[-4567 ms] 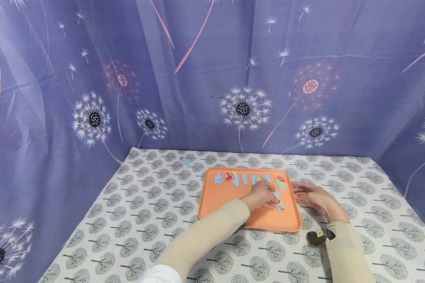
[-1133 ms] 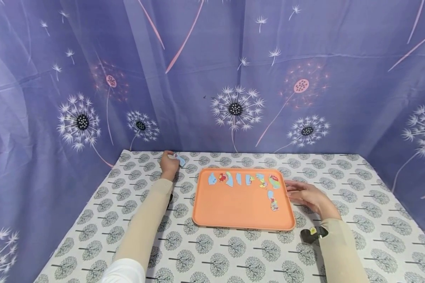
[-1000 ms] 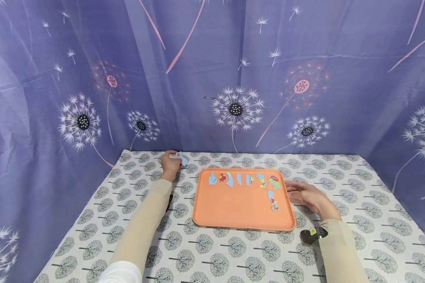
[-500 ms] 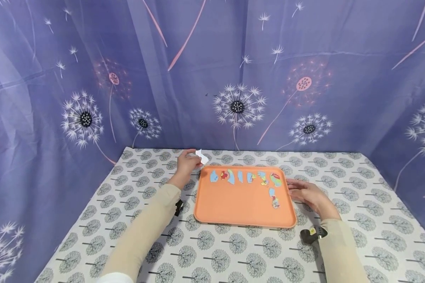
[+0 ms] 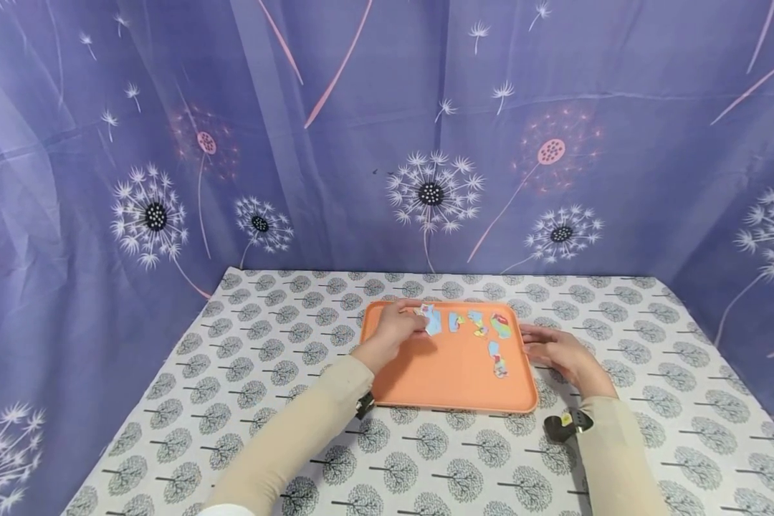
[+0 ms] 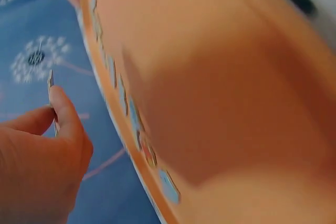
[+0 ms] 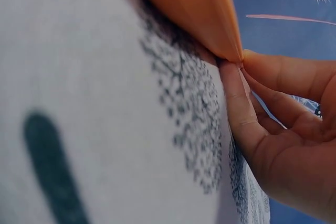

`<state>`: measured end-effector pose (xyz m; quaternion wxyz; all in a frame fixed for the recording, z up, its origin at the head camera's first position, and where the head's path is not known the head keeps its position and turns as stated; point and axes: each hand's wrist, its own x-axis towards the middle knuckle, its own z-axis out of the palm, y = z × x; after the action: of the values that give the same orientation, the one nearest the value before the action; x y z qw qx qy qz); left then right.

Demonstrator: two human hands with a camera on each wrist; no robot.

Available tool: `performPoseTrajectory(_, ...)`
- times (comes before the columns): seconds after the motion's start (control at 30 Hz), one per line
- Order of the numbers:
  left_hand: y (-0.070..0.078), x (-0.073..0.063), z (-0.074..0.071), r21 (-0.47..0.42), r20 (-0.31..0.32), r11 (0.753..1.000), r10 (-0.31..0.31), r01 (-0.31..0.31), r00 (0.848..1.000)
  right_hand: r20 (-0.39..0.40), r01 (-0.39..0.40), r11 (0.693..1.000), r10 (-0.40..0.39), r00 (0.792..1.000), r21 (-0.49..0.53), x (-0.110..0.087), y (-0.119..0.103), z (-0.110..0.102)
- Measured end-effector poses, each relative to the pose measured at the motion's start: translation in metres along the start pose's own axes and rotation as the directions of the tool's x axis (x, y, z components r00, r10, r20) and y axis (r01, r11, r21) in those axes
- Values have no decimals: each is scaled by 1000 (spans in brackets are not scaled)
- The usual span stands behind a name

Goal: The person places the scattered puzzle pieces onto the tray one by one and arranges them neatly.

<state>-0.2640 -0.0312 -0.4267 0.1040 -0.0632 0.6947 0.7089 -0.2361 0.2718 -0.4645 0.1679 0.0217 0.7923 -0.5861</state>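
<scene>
My left hand (image 5: 396,330) pinches a light-blue printed puzzle piece (image 5: 433,321) between thumb and fingers, over the back left of the orange tray (image 5: 451,390). Seen from the left wrist, the piece (image 6: 51,81) is edge-on, a thin sliver between the fingertips. Several other pieces lie in a row along the tray's back; the left hand hides those at the left end in the head view. In the right wrist view, my right hand (image 7: 294,129) has thumb and forefinger tips right at the tray's rim (image 7: 231,30), its fingers fairly straight.
A red and green piece (image 5: 500,326) lies in the tray's back right corner. Below it are two pieces in a column, the lower one multicoloured (image 5: 500,367). A tree-print cloth (image 5: 400,466) covers the table; a purple dandelion curtain (image 5: 348,179) hangs behind.
My left hand has picked up the blue piece from the cloth at the back left and carried it right, over the tray. My right hand has stayed at the tray's right rim.
</scene>
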Motion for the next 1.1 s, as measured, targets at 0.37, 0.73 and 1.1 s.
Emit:
performPoseTrajectory(0.37,-8,-3,48,182,75,981,-75,61,994,-10,-26,999,27,1000,34,1,3,1)
performPoseTrajectory(0.73,-11,-8,68,329,115,940,-139,94,984,-2,30,999,-30,1000,39,3,5,-2)
performPoseTrajectory(1.1,-15,-11,68,371,78,920,-168,128,983,1,23,998,-23,1000,56,3,4,-2)
